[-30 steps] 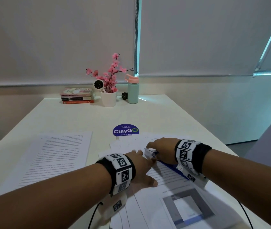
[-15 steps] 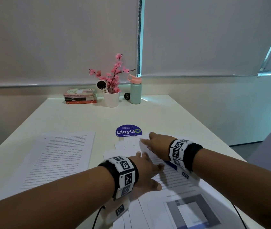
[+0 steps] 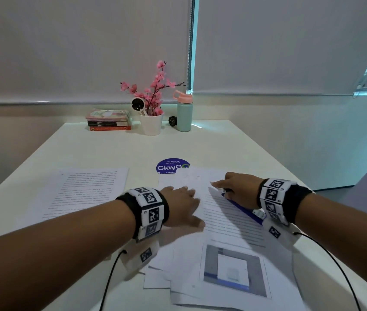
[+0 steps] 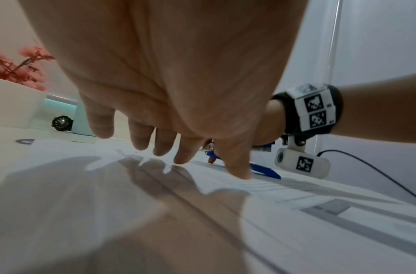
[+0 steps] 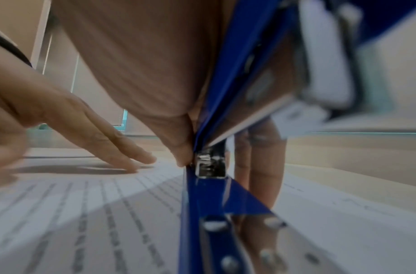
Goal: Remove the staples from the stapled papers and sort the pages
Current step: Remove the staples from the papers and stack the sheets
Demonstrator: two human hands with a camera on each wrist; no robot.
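**Both hands down on the printed stack, blue stapler in my right**

At the far end of the desk (image 3: 101, 153) I see a stack of books (image 3: 109, 120), a white pot of pink flowers (image 3: 151, 122) with a small round white device (image 3: 138, 104) beside it, a mint bottle (image 3: 184, 113) with a pink lid, and a small black round object (image 3: 172, 121) next to the bottle. A blue round sticker (image 3: 169, 166) sits mid-desk, its right side covered by the far edge of the papers. A separate printed sheet (image 3: 83, 191) lies flat to my left, well apart from the working pile. Nothing blocks my view of the hands except the hands themselves.

My left hand (image 3: 182, 203) reaches forward, palm down, fingers (image 4: 141, 139) straight and slightly spread, their tips on the stapled papers (image 3: 229, 223); the thumb points right along the page. It holds nothing.

My right hand (image 3: 238, 187) lies on the far right part of the same pile, its fingers curled round a blue stapler (image 3: 243, 207). In the right wrist view the stapler's (image 5: 202, 185) metal nose sits just above the printed text, with my thumb pressed against its left side. The top page shows lines of text and a grey picture nearer to me; more loose sheets (image 3: 157, 279) stick out beneath at the near left. I cannot make out a staple.
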